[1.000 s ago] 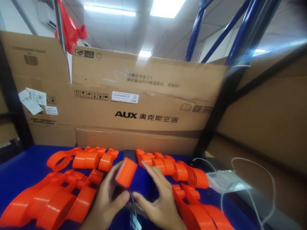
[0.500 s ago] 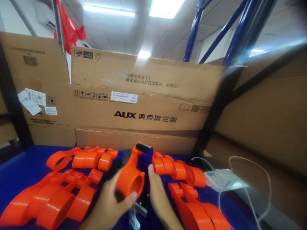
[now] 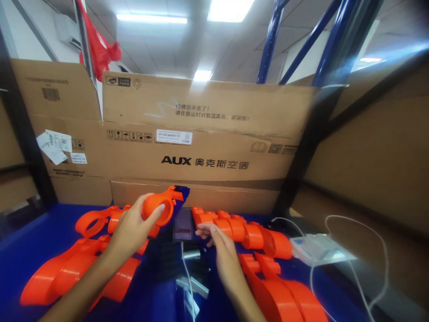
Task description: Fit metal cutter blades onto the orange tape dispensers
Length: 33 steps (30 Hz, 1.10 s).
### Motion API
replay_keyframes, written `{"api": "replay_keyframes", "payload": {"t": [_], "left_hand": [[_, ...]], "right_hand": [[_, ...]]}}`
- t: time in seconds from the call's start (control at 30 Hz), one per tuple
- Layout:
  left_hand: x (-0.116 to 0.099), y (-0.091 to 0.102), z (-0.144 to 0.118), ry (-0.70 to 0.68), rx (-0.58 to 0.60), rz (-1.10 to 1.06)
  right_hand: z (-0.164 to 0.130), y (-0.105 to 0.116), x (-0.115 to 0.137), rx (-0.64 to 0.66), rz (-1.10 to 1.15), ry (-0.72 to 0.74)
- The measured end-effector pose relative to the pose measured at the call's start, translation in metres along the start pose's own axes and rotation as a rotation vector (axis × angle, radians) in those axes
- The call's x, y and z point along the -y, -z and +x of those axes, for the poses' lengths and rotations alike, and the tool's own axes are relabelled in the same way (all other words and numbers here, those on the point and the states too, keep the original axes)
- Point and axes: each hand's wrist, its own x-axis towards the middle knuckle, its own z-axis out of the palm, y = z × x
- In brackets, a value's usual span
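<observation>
Your left hand [image 3: 130, 230] is raised above the blue table [image 3: 30, 241], fingers curled round one orange plastic piece [image 3: 161, 206] with a ring-shaped end; the thumb lies across the ring's face, and a dark blue part shows at the piece's far tip. That piece is clear of the table, up in front of the lower cardboard box.

Your right hand [image 3: 223, 252] lies low, palm down, fingers stretched loosely and gripping nothing. The fingertips rest at the near end of the chain of orange pieces [image 3: 241, 230] just right of centre, beside a blurred phone [image 3: 183, 225].

Counted groups of orange parts on the table: four. One chain behind your left hand [image 3: 95, 221], one large cluster at front left [image 3: 67, 270], the chain at your right fingertips, one cluster at front right [image 3: 284, 295]. Single pieces within each run together; I cannot tell their number.

One white cable [image 3: 351, 268] loops at the right. Two large cardboard boxes [image 3: 201, 134] stand behind.
</observation>
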Motion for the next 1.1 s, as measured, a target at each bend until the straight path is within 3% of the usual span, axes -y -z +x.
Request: {"api": "replay_keyframes", "payload": {"t": [0.1,0.3,0.43,0.73,0.97,1.1], "left_hand": [[0.003,-0.008,0.023,-0.021,0.129,0.369],[0.013,-0.036,0.033,-0.067,0.242,0.53],[0.017,-0.047,0.031,-0.073,0.277,0.627],[0.038,-0.049,0.04,-0.073,0.318,0.68],[0.046,-0.052,0.039,-0.164,0.373,0.671],[0.046,-0.04,0.04,-0.248,0.423,0.656]], "right_hand": [[0.001,0.002,0.002,-0.006,-0.005,0.01],[0.003,0.004,0.004,-0.04,-0.014,0.027],[0.001,0.003,0.006,0.009,-0.002,0.019],[0.0,0.003,0.006,0.023,0.018,0.031],[0.0,0.004,0.005,0.025,0.017,-0.004],[0.001,0.004,0.002,0.03,0.021,-0.006]]}}
